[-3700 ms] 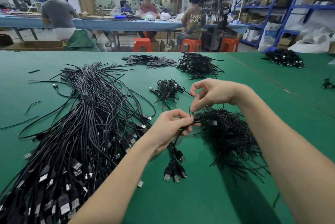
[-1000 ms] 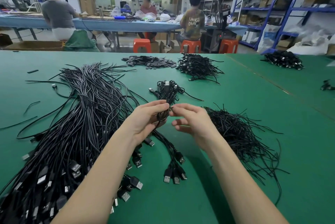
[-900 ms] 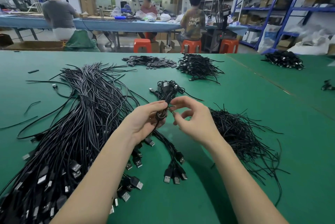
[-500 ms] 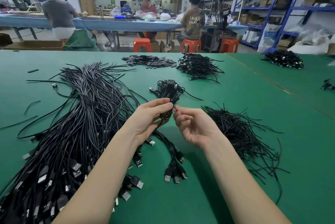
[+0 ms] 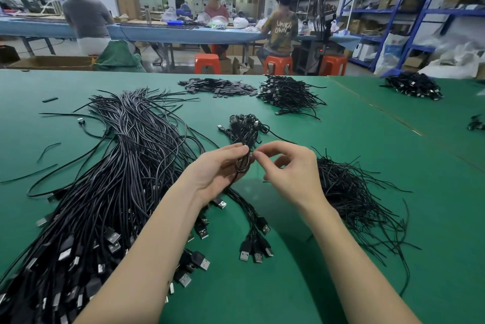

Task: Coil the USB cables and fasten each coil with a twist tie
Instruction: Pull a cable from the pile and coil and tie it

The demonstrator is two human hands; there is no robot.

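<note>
We found bare green surface (image 5: pixel 301 284) between our forearms and toward the near edge, broken only by a few loose USB plugs (image 5: pixel 253 251). On the left, the big bundle of cables (image 5: pixel 110 179) blocked most of the way. To the right, the heap of twist ties (image 5: pixel 354 197) lay close beside our right hand (image 5: pixel 291 171). Just beyond the fingers (image 5: pixel 265 151) sat a small pile of coiled cables (image 5: pixel 245 129); past it ran open green up to the far piles (image 5: pixel 288 94).

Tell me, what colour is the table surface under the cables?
Green; the table surface shows clearly in the head view.
</note>
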